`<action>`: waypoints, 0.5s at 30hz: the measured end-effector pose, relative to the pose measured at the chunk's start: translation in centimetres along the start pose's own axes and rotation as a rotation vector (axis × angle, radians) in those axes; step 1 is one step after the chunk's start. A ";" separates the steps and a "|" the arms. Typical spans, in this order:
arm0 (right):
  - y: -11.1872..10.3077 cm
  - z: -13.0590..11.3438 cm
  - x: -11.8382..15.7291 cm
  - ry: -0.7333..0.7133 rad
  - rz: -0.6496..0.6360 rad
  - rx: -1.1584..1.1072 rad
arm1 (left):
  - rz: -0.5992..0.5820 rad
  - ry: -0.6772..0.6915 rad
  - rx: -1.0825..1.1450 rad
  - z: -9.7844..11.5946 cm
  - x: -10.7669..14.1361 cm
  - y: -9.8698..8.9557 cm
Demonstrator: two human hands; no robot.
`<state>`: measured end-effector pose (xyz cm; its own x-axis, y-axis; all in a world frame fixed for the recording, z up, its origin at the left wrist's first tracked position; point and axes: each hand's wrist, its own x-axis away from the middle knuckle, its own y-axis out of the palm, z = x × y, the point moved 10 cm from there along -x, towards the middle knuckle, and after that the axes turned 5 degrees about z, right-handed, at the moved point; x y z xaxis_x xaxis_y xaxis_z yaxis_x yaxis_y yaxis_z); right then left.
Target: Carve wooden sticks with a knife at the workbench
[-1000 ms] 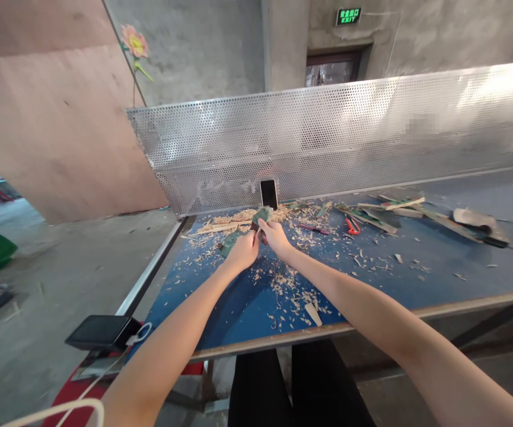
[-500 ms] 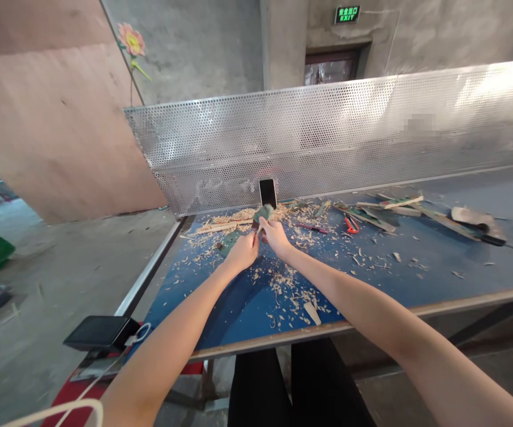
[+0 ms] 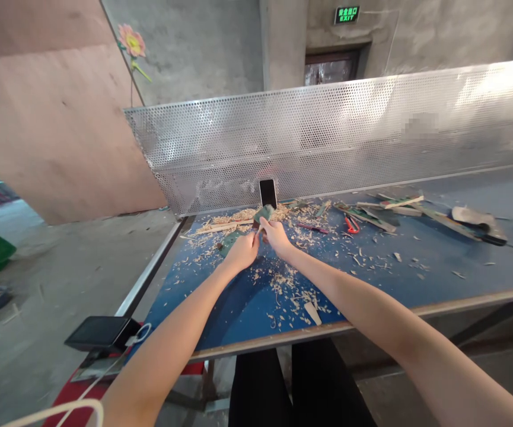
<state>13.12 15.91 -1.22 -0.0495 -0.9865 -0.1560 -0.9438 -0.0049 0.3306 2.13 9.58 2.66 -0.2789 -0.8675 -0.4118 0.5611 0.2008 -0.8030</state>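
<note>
My left hand (image 3: 244, 250) and my right hand (image 3: 276, 237) meet over the blue tabletop (image 3: 233, 314), fingers closed. A small greenish piece (image 3: 264, 213) sticks up above my right hand, which grips it. What my left fingers pinch is too small to make out. Beside my left hand lies a green sheet (image 3: 230, 242). Pale wood shavings (image 3: 283, 281) are scattered around and below both hands, and a thin wooden strip (image 3: 225, 226) rests among them.
A phone (image 3: 268, 193) leans against the perforated metal screen (image 3: 327, 118). To the right lie a red-handled tool (image 3: 351, 224), green and wooden strips (image 3: 410, 207) and a curled tan piece (image 3: 472, 217). A black device (image 3: 100, 333) sits at the lower left.
</note>
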 end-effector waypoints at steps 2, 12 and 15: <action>1.3 0.2 0.3 -0.006 -0.068 0.012 | 0.031 0.004 -0.001 -0.1 -0.2 -0.4; -2.3 -1.4 -0.9 -0.022 0.099 -0.020 | -0.012 0.007 0.005 0.4 0.1 0.2; 0.2 -0.3 0.1 -0.010 -0.004 -0.008 | 0.015 0.009 0.021 0.2 0.0 0.0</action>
<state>13.06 15.78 -0.92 -0.0494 -0.9848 -0.1664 -0.9415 -0.0097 0.3370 2.27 9.43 2.77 -0.2771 -0.8602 -0.4281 0.5815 0.2045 -0.7874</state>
